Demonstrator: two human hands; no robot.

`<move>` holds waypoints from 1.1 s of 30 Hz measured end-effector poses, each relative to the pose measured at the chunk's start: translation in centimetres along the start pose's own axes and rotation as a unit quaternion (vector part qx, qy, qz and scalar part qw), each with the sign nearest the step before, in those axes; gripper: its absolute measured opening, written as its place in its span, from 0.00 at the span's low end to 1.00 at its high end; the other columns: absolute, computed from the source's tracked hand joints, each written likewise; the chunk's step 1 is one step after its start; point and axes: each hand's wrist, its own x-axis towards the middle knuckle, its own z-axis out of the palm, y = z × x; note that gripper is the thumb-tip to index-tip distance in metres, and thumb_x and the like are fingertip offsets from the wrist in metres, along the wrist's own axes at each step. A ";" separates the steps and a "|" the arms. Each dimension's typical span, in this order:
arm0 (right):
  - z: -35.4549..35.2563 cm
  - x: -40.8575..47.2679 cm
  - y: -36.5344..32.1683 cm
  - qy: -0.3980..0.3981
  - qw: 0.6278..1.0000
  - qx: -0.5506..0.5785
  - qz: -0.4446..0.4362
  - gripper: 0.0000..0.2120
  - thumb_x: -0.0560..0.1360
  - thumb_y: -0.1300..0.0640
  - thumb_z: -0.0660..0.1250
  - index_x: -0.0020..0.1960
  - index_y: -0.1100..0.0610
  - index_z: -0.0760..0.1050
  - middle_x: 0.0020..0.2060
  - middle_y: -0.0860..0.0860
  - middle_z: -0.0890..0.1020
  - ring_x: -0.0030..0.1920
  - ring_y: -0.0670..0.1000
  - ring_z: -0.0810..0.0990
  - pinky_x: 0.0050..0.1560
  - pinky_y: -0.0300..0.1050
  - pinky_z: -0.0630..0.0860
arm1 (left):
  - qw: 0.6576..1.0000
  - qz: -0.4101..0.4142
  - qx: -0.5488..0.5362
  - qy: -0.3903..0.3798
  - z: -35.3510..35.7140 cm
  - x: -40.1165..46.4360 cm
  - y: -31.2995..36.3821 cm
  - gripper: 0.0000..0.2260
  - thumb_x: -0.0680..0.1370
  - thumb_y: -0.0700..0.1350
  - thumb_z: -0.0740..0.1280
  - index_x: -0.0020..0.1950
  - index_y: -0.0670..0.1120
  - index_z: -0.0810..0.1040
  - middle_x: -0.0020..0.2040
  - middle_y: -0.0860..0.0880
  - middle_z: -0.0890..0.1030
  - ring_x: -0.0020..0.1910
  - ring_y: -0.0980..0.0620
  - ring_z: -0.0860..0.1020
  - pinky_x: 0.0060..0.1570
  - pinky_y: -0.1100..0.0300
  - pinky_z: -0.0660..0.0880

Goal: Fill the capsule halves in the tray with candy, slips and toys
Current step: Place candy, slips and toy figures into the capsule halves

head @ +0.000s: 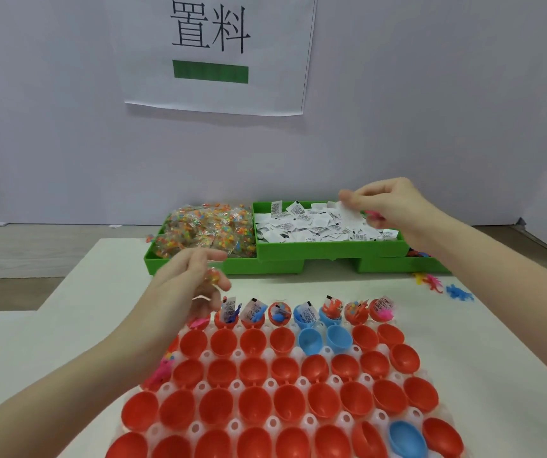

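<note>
The left hand (pixel 193 285) hovers just behind the tray's (pixel 298 383) far row, its grip curled round a small candy packet (pixel 214 274), while the right hand (pixel 394 206) pinches a white paper slip (pixel 348 211) over the green slip bin (pixel 325 247) and seems to hold a pink toy (pixel 373 215) as well. Only the far row of capsule halves (pixel 302 314) is filled. Slips are light and flimsy, best pinched at an edge; the crinkly packets probably slide, so fingertips should close on the packet's middle.
</note>
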 end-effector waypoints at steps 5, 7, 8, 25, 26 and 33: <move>5.2 -6.8 -3.4 -0.151 0.983 0.102 -0.017 0.10 0.62 0.46 0.70 0.32 0.53 0.80 0.22 0.42 0.72 0.24 0.44 0.59 0.29 0.38 0.52 | 0.990 -0.075 -0.098 -0.074 4.2 -1.0 2.2 0.25 0.65 0.64 0.52 0.44 0.47 0.75 0.21 0.51 0.75 0.18 0.57 0.70 0.18 0.70 0.66; 6.8 -8.8 -3.7 -0.157 0.978 0.132 -0.030 0.10 0.63 0.48 0.70 0.34 0.55 0.81 0.25 0.48 0.75 0.23 0.43 0.63 0.26 0.33 0.58 | 0.986 -0.064 -0.099 -0.115 5.5 -1.7 2.7 0.28 0.60 0.66 0.50 0.39 0.49 0.80 0.21 0.50 0.75 0.19 0.58 0.70 0.18 0.69 0.65; 7.3 -9.6 -3.7 -0.149 0.977 0.147 -0.040 0.10 0.64 0.50 0.71 0.36 0.58 0.81 0.27 0.51 0.76 0.23 0.43 0.67 0.27 0.31 0.63 | 0.983 -0.051 -0.106 -0.138 5.7 -2.2 2.9 0.29 0.60 0.66 0.49 0.35 0.48 0.82 0.23 0.50 0.76 0.20 0.58 0.70 0.19 0.69 0.66; 5.1 -13.4 -4.5 -0.119 0.923 0.366 -0.014 0.10 0.80 0.65 0.52 0.55 0.59 0.70 0.28 0.51 0.77 0.28 0.45 0.75 0.28 0.36 0.74 | 0.993 0.024 -0.039 -0.107 3.2 -7.0 3.1 0.10 0.78 0.34 0.59 0.55 0.46 0.71 0.32 0.51 0.83 0.26 0.59 0.76 0.28 0.70 0.72; 5.0 -13.5 -4.5 -0.117 0.928 0.353 -0.027 0.09 0.80 0.63 0.52 0.54 0.58 0.69 0.28 0.50 0.78 0.29 0.44 0.77 0.30 0.35 0.75 | 0.992 0.019 -0.040 -0.115 3.1 -7.1 3.3 0.08 0.78 0.34 0.59 0.54 0.44 0.72 0.35 0.50 0.84 0.26 0.58 0.77 0.29 0.70 0.73; 4.8 -14.7 -4.9 -0.109 0.946 0.299 -0.058 0.10 0.65 0.54 0.63 0.46 0.56 0.71 0.36 0.48 0.85 0.34 0.39 0.79 0.35 0.29 0.72 | 0.992 -0.005 -0.066 -0.111 2.8 -8.0 4.2 0.07 0.75 0.35 0.64 0.46 0.43 0.81 0.43 0.47 0.85 0.32 0.56 0.81 0.35 0.69 0.76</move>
